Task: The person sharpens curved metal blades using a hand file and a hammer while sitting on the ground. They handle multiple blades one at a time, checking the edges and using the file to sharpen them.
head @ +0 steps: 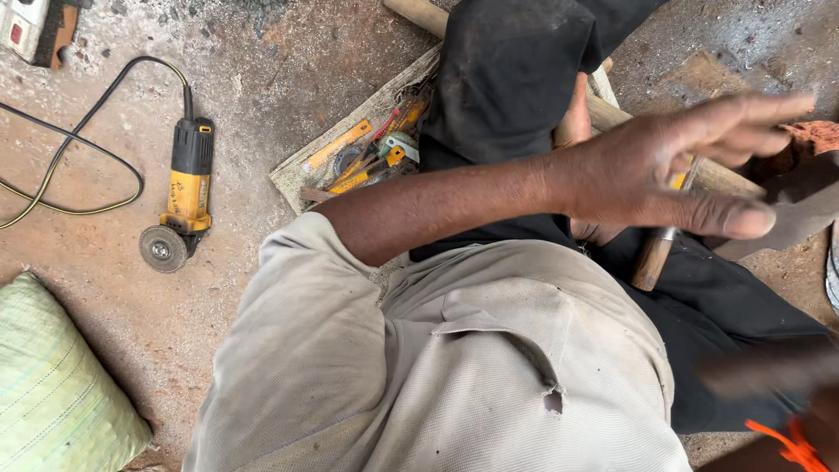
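Note:
My left arm reaches out of a beige short sleeve and across my lap to the right. My left hand [673, 170] is palm down with its fingers spread, blurred, and holds nothing. Just under it lies a hammer with a wooden handle [654, 259], its head hidden by the hand. A flat grey metal piece [791, 218] lies beyond the thumb. My right hand [760, 371] is a dark blur at the lower right, next to an orange band [791, 441]. Its fingers cannot be made out.
A yellow and black angle grinder [185, 188] with its cable lies on the dirt floor at left. A shallow tray of yellow hand tools [367, 153] sits by my knee. A long wooden pole [419, 13] runs behind my leg. A green-white sack [52, 385] is at lower left.

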